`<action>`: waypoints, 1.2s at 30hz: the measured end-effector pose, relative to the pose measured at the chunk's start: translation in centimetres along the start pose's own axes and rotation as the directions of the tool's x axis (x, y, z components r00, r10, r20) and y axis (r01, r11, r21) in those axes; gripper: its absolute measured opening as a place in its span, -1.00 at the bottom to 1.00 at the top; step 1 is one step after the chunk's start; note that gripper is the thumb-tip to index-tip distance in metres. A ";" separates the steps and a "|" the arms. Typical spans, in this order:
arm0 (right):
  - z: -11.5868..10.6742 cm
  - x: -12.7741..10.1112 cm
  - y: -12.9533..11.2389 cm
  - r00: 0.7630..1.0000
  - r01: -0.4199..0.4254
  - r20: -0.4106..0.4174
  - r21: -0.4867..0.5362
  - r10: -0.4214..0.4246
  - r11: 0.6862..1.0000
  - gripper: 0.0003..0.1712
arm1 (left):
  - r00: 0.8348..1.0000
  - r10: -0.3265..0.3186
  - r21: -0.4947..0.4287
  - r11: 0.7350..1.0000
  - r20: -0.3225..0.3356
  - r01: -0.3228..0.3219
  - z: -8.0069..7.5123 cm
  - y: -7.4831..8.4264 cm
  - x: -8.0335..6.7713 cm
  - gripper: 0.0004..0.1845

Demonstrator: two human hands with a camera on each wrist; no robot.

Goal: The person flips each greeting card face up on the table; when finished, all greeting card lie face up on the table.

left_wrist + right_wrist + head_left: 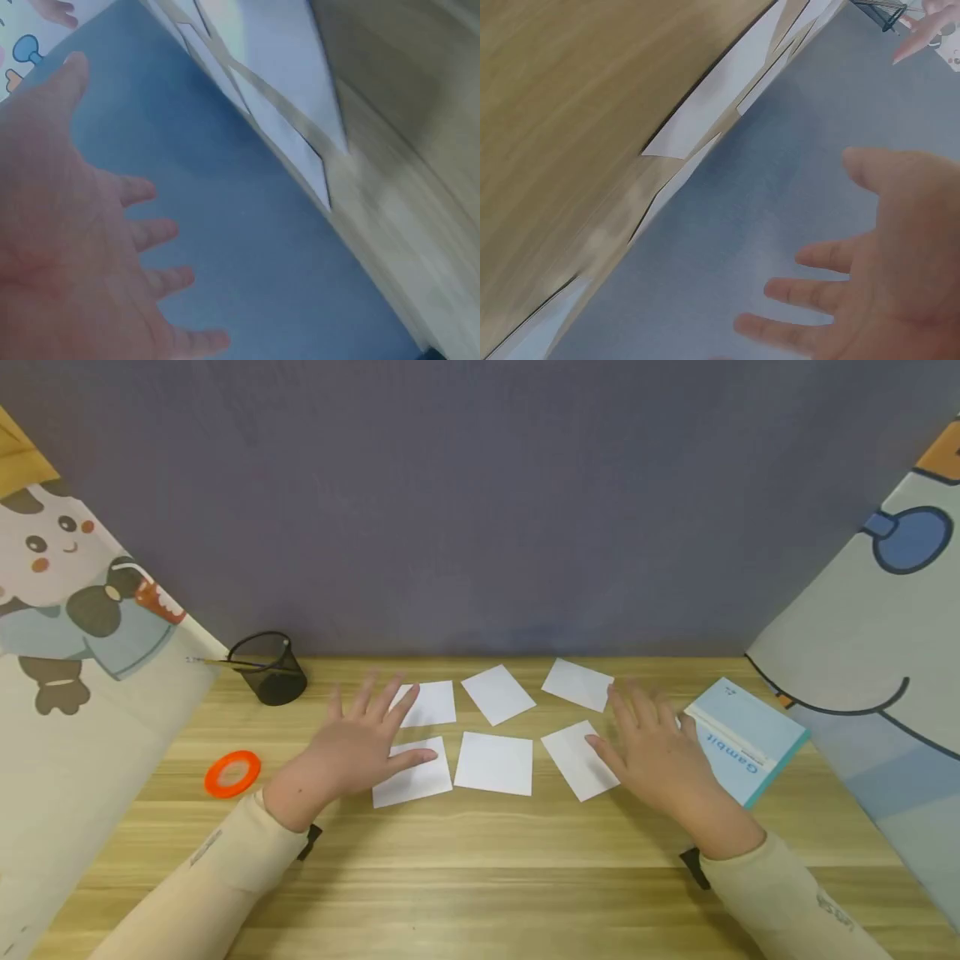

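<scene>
Six square white paper cards (493, 763), laid in two rows of three mid-desk, rows uneven. Left hand (360, 745) and right hand (656, 752): grip wide, fingers spread, holding nothing, apparently hovering over the outer cards. Light wooden desk (480, 877). Pale blue booklet (742, 739) at right.
</scene>
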State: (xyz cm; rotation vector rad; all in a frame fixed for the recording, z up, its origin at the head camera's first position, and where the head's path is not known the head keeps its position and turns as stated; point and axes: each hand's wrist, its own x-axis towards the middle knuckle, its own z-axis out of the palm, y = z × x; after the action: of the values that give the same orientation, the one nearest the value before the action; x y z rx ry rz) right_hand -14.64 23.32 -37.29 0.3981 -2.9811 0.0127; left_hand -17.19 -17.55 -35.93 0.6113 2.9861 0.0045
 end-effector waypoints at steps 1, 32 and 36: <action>0.0 0.0 0.0 1.000 0.015 -0.017 0.005 -0.015 1.000 -0.06 | 1.000 0.022 -0.003 1.000 -0.003 -0.022 -0.1 0.2 0.3 0.06; 0.6 0.6 1.5 0.964 -0.101 0.267 0.391 -0.008 0.915 -0.11 | 0.886 0.441 -0.278 0.877 0.142 -0.392 0.6 12.9 13.5 -0.13; 0.8 0.5 1.6 0.956 -0.127 0.294 0.382 0.010 0.916 -0.07 | 0.874 0.460 -0.187 0.883 0.154 -0.432 0.8 14.7 14.3 -0.12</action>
State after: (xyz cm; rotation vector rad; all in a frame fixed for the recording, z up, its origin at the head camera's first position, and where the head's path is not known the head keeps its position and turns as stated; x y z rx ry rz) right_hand -15.64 24.75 -38.01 0.3604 -3.2717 0.6323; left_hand -24.49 1.57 -37.73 1.1921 2.5607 0.1846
